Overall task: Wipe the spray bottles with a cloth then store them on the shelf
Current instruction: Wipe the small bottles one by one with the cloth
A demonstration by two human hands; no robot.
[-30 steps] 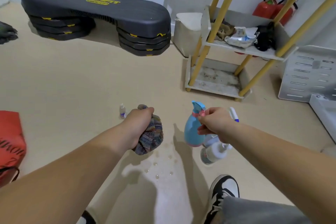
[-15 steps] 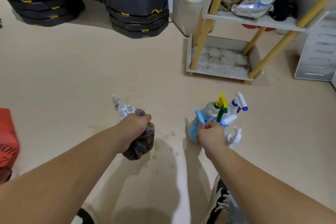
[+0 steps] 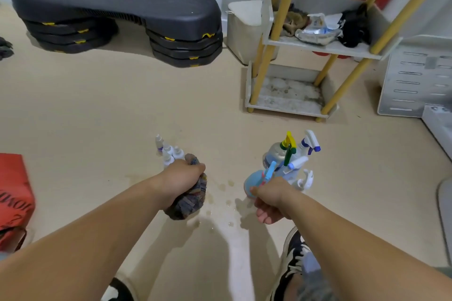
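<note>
Bottle (image 3: 254, 182) lower now, beside other sprayers (image 3: 281, 154)

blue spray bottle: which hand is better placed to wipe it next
Left. The left hand grips the bunched cloth close beside the blue spray bottle. The right hand is occupied holding that bottle near its trigger, so it can likely steady it for wiping.

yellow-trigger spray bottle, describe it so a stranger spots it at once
Find the yellow-legged shelf on the right; spray bottles cluster on the floor before it, by the right hand. The clear bottle at the back alone has a yellow and green trigger; the others' are white or blue.
</note>
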